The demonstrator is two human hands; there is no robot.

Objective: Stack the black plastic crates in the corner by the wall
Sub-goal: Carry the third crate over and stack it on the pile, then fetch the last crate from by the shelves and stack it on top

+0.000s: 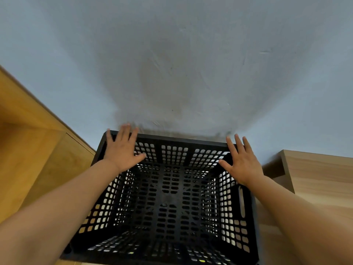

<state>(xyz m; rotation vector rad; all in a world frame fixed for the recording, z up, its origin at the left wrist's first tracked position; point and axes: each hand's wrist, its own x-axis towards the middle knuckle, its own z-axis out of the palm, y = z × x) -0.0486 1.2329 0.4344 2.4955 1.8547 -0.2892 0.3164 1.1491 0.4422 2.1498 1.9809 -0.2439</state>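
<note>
Head view: left hand (122,150) at 10 o'clock, right hand (241,161) at 2, both spread flat on black perforated plastic crate's (168,203) far corners; grey wall (181,64) at 12.

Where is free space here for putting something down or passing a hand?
Free: the bare inside of the black perforated plastic crate, between its walls. Crowded: its far corners, where the left hand and right hand lie flat, by the grey wall.
</note>
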